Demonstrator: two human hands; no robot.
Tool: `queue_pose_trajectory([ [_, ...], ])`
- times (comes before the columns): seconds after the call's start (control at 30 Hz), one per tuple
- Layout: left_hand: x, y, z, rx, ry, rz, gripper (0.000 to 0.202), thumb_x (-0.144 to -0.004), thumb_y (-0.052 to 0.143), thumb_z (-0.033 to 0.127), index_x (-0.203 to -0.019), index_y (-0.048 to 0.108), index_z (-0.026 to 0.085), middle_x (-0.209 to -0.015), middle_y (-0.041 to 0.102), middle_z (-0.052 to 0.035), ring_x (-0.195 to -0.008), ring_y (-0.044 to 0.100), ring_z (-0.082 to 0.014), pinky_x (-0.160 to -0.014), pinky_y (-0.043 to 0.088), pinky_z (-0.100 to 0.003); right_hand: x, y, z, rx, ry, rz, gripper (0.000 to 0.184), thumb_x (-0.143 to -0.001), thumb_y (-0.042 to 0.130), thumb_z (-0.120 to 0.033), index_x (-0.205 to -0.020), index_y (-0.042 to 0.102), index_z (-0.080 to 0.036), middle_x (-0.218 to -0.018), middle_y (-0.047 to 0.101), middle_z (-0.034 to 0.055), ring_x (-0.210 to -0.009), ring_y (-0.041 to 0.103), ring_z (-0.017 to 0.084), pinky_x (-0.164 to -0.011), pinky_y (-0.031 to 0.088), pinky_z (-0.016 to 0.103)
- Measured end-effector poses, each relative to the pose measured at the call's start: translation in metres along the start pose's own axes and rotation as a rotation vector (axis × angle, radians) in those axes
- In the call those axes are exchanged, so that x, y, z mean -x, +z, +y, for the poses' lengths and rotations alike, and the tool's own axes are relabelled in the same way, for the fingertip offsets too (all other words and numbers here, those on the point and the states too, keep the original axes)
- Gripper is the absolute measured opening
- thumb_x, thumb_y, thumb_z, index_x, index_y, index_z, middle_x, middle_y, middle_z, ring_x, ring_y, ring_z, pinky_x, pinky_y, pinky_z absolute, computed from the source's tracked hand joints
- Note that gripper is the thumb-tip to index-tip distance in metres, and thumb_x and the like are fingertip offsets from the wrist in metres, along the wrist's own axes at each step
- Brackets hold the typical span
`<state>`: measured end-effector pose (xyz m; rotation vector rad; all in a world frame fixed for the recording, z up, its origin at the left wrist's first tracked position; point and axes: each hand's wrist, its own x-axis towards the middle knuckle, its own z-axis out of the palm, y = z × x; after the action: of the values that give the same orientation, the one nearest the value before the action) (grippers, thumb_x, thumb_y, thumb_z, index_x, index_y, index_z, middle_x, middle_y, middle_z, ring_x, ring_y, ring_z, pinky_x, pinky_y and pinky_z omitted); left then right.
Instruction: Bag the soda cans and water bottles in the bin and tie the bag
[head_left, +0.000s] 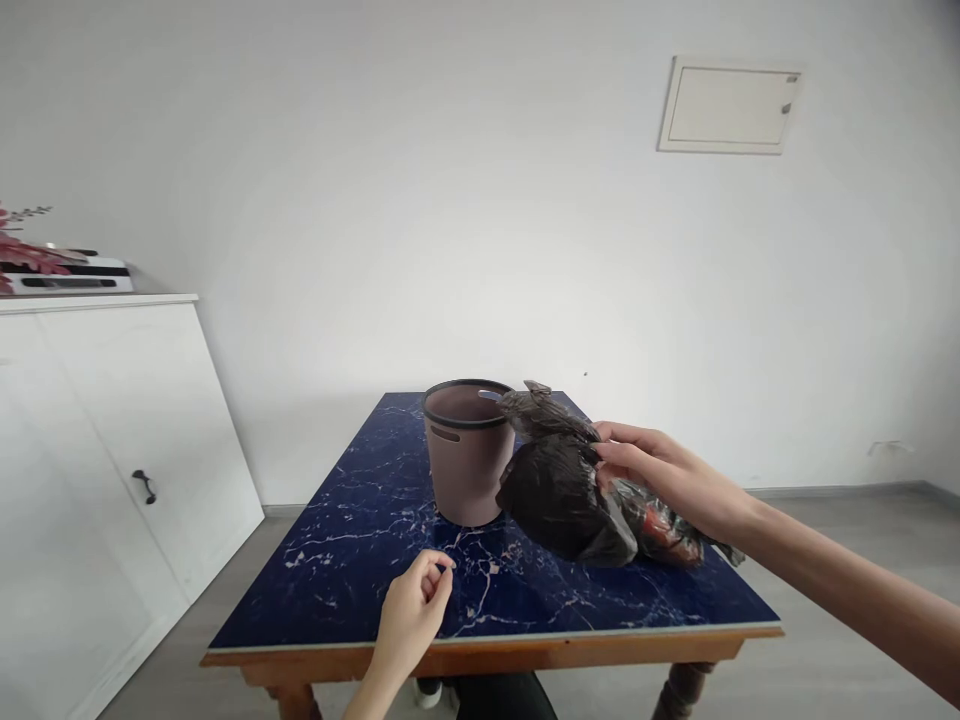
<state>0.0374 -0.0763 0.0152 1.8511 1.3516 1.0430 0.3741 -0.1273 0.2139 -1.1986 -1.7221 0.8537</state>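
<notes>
A mauve trash can (465,470) with a black rim and slotted handle holes stands upright toward the back of the table. Over the table, to the can's right, my right hand (637,460) is closed on a filled black plastic garbage bag (566,505). The bag's gathered top (544,412) points up and left, in front of the can's rim. Beneath my right wrist, a see-through dark bag with something red inside (667,535) is partly hidden; whether it is separate I cannot tell. My left hand (416,605), fingers curled in and nothing visible in them, hovers above the table's near edge.
The table (352,560) has a blue marbled top and a wooden edge. A white cabinet (97,450) with a black handle stands on the left, a white device (71,275) and pink flowers (34,255) on top. A wall panel (729,105) is at upper right.
</notes>
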Motion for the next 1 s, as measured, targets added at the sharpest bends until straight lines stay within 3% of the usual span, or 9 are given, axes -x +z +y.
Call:
queue_pose_trajectory([
  [0.13, -0.003, -0.001, 0.013, 0.130, -0.042, -0.064, 0.049, -0.096, 0.057, 0.067, -0.108, 0.068, 0.022, -0.078, 0.066, -0.0007, -0.071, 0.064, -0.0197, -0.067, 0.051, -0.029, 0.003, 0.013, 0.004, -0.293, -0.024, -0.114, 0.026, -0.101, 0.064, -0.047, -0.092, 0.064, -0.023, -0.096, 0.059, 0.0020, -0.090, 0.061, 0.019, -0.090, 0.050, 0.031],
  [0.33, 0.004, -0.007, 0.046, 0.454, -0.105, -0.168, 0.074, -0.101, 0.036, 0.081, -0.134, 0.066, 0.022, -0.134, 0.073, -0.0137, -0.118, 0.071, -0.0292, -0.101, 0.056, -0.039, 0.007, 0.034, 0.006, -0.469, -0.029, -0.139, 0.020, -0.099, 0.066, -0.041, -0.090, 0.068, -0.023, -0.094, 0.058, 0.0015, -0.085, 0.054, 0.019, -0.088, 0.047, 0.032],
  [0.47, 0.012, -0.014, 0.057, 0.729, -0.236, -0.215, 0.072, -0.089, 0.060, 0.084, -0.128, 0.072, 0.025, -0.146, 0.069, -0.0099, -0.140, 0.059, -0.0348, -0.111, 0.050, -0.040, 0.010, 0.037, 0.013, -0.480, -0.007, -0.115, 0.020, -0.101, 0.065, -0.040, -0.091, 0.066, -0.024, -0.087, 0.053, -0.0016, -0.080, 0.050, 0.017, -0.090, 0.044, 0.033],
  [0.53, 0.014, -0.017, 0.060, 0.677, -0.219, -0.258, 0.064, -0.089, 0.069, 0.076, -0.129, 0.069, 0.027, -0.138, 0.072, -0.0086, -0.133, 0.063, -0.0336, -0.106, 0.051, -0.039, 0.012, 0.037, 0.018, -0.489, -0.009, -0.101, 0.020, -0.101, 0.065, -0.041, -0.091, 0.065, -0.023, -0.089, 0.055, -0.0015, -0.083, 0.051, 0.017, -0.089, 0.043, 0.033],
  [0.63, 0.010, -0.017, 0.064, 0.530, -0.084, -0.341, 0.064, -0.087, 0.081, 0.063, -0.131, 0.056, 0.025, -0.094, 0.074, -0.0024, -0.094, 0.071, -0.0253, -0.086, 0.052, -0.035, 0.014, 0.035, 0.025, -0.499, 0.001, -0.092, 0.021, -0.100, 0.067, -0.041, -0.091, 0.064, -0.023, -0.092, 0.057, -0.0011, -0.088, 0.051, 0.017, -0.085, 0.041, 0.030],
  [0.73, 0.004, -0.014, 0.071, 0.456, 0.032, -0.183, 0.077, -0.085, 0.084, 0.057, -0.136, 0.034, 0.028, -0.074, 0.058, 0.0103, -0.071, 0.060, -0.0156, -0.078, 0.047, -0.030, 0.016, 0.034, 0.028, -0.466, 0.015, -0.063, 0.023, -0.097, 0.067, -0.042, -0.086, 0.061, -0.023, -0.083, 0.052, -0.0029, -0.080, 0.045, 0.016, -0.077, 0.038, 0.028],
  [0.83, -0.001, -0.018, 0.085, 0.399, 0.071, -0.015, 0.090, -0.087, 0.082, 0.056, -0.146, 0.020, 0.031, -0.076, 0.057, 0.0118, -0.069, 0.058, -0.0153, -0.076, 0.048, -0.030, 0.016, 0.033, 0.028, -0.427, 0.038, -0.030, 0.026, -0.095, 0.067, -0.043, -0.082, 0.056, -0.023, -0.076, 0.044, -0.0050, -0.072, 0.038, 0.015, -0.070, 0.035, 0.028],
  [0.9, -0.003, -0.024, 0.098, 0.288, 0.103, -0.001, 0.071, -0.088, 0.080, 0.058, -0.138, 0.040, 0.028, -0.075, 0.059, 0.0083, -0.069, 0.059, -0.0164, -0.072, 0.048, -0.030, 0.015, 0.032, 0.026, -0.403, 0.052, -0.020, 0.027, -0.094, 0.066, -0.044, -0.081, 0.054, -0.024, -0.074, 0.042, -0.0056, -0.068, 0.035, 0.014, -0.068, 0.034, 0.028],
  [1.0, -0.006, -0.036, 0.119, 0.192, 0.169, -0.030, 0.040, -0.096, 0.069, 0.061, -0.097, 0.062, 0.022, -0.070, 0.063, 0.0025, -0.061, 0.062, -0.0165, -0.066, 0.050, -0.031, 0.013, 0.030, 0.024, -0.335, 0.054, -0.006, 0.027, -0.093, 0.065, -0.045, -0.080, 0.053, -0.024, -0.073, 0.043, -0.0054, -0.067, 0.036, 0.015, -0.067, 0.034, 0.029],
])
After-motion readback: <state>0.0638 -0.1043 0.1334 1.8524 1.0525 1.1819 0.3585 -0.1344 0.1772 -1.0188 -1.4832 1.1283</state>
